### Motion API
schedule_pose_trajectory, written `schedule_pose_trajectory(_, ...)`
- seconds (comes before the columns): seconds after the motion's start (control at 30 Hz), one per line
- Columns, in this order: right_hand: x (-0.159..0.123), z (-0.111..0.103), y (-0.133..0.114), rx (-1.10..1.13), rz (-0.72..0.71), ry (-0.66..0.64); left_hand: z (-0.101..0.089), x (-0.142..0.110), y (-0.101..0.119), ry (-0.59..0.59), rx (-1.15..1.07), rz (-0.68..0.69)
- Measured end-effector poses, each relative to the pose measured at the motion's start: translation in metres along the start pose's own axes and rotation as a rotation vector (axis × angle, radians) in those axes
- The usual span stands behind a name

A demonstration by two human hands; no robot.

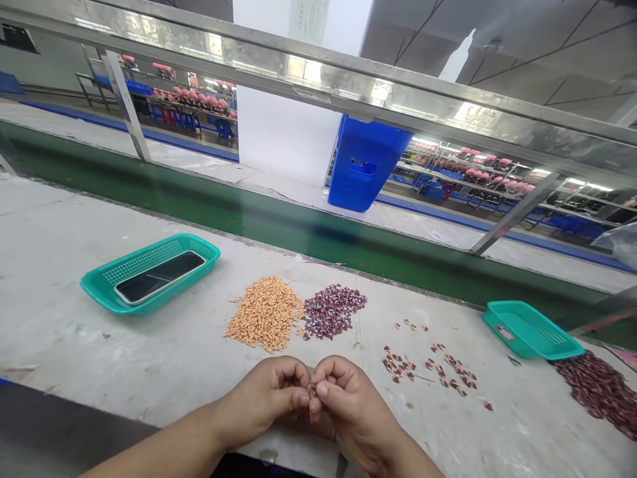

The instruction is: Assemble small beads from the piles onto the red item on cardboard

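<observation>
Head view. My left hand (266,393) and right hand (351,405) meet near the worktop's (164,358) front edge, fingertips pinched narrow on a small piece (312,389), mostly hidden. Just ahead, the orange heap (266,315) adjoins the maroon heap (334,311); a gap separates these from scattered two-colour pieces (452,372) rightward. Left, well apart, a teal basket (104,292) holds a dark, white-rimmed panel (162,277).

Writing: the right basket's (540,332) label (504,332) and the pillar's (286,133) sheet (308,20) are unreadable.

Surface: pale, smudged. A green strip (209,212) borders the far edge; beyond stands a blue bin (363,146).
</observation>
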State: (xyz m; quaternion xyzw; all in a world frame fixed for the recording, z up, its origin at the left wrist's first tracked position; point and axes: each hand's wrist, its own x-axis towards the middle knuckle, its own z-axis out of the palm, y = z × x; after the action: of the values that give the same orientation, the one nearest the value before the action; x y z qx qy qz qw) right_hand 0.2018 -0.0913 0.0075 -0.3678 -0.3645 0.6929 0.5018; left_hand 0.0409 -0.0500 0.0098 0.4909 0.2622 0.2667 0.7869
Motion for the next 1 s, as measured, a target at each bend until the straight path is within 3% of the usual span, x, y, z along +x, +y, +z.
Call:
schedule_pose_trajectory(0.1,-0.009,-0.006,-0.004,-0.223,-0.026,0.048,-0.002,-0.003,-0.003,0.047,-0.037,-0.037)
schedule_pose_trajectory(0.2,-0.014,-0.017,-0.004,-0.721,-0.134,0.139,-0.004,-0.007,-0.005,0.173,-0.057,-0.039)
schedule_pose_trajectory(0.27,-0.016,-0.023,0.001,-0.989,-0.23,0.128,-0.004,-0.011,-0.006,0.244,-0.106,-0.039)
schedule_pose_trajectory(0.43,-0.016,-0.027,0.016,-1.23,-0.314,0.107,-0.001,-0.016,-0.012,0.293,-0.179,-0.069)
schedule_pose_trajectory(0.53,-0.015,-0.023,0.019,-1.187,-0.362,0.117,0.002,-0.018,-0.016,0.294,-0.197,-0.08)
schedule_pose_trajectory(0.77,-0.014,-0.005,0.022,-0.689,-0.441,0.21,0.01,-0.017,-0.018,0.254,-0.207,-0.068)
schedule_pose_trajectory(1.0,-0.01,0.001,0.029,-0.615,-0.418,0.229,0.012,-0.017,-0.02,0.253,-0.208,-0.044)
